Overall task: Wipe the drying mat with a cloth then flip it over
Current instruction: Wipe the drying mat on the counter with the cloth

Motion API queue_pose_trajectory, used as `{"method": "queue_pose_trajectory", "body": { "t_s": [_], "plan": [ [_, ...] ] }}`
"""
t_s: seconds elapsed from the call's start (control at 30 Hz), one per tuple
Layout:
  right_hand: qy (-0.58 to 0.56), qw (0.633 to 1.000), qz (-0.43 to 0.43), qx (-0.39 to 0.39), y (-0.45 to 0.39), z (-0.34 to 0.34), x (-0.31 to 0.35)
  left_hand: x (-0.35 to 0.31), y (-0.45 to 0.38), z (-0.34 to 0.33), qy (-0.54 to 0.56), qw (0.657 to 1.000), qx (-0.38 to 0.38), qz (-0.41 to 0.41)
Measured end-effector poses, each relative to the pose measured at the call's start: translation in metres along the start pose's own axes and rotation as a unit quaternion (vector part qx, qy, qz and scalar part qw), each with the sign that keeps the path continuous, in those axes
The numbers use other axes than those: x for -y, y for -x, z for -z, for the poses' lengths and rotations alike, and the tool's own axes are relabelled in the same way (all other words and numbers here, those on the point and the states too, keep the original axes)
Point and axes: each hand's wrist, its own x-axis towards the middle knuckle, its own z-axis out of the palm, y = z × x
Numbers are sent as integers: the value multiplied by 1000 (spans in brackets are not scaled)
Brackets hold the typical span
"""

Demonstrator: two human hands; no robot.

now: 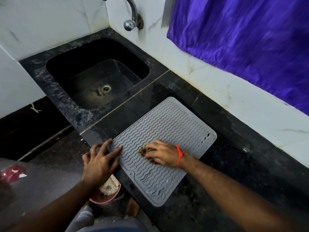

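Observation:
A grey drying mat with wavy ridges lies flat and at an angle on the black counter, its near-left side at the counter's front edge. My left hand has its fingers spread, with the fingertips resting on the mat's left corner. My right hand, with a red thread at the wrist, presses down on the middle of the mat. A small dark brownish cloth shows at its fingertips, mostly hidden under the hand and blurred.
A black sink with a metal drain sits left of the mat under a wall tap. A purple curtain hangs at the back right. On the floor below the counter edge stand a pink bowl and a red object.

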Motion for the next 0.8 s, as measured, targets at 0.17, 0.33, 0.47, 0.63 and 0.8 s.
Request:
{"method": "queue_pose_trajectory", "body": {
  "t_s": [0.17,0.33,0.47,0.63,0.8],
  "plan": [
    [52,991,-112,-53,28,50,-84,3,0,0,2,1000,-9,-3],
    [61,919,-368,-127,48,78,-159,2,-1,0,-3,1000,-5,-2],
    [34,879,-447,-159,36,70,-154,1,-2,3,4,1000,0,1],
    [33,896,-405,-178,-20,5,-41,-3,-2,-3,0,1000,3,7],
    [-38,930,-318,-181,-53,-60,102,2,-2,-8,-15,1000,-3,17]
  ]
}}
